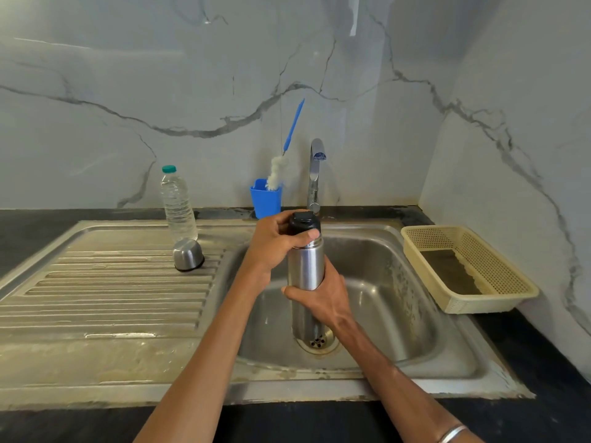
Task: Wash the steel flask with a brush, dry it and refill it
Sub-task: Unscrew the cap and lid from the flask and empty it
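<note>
I hold the steel flask (306, 266) upright above the sink basin (383, 298). My right hand (323, 298) grips its lower body from the right. My left hand (278, 241) wraps around the flask's black stopper (303, 221) at the top. The flask's steel cup lid (188, 254) stands upside down on the draining board (105, 292). A bottle brush (281, 167) with a blue handle and white bristles stands in a blue holder (265, 199) beside the tap (315, 174). A clear plastic water bottle (177, 206) with a green cap stands behind the cup lid.
A cream plastic basket (463, 302) lies on the dark counter right of the sink. A marble wall runs behind and on the right. The drain (318, 342) sits at the basin's bottom. No water runs from the tap.
</note>
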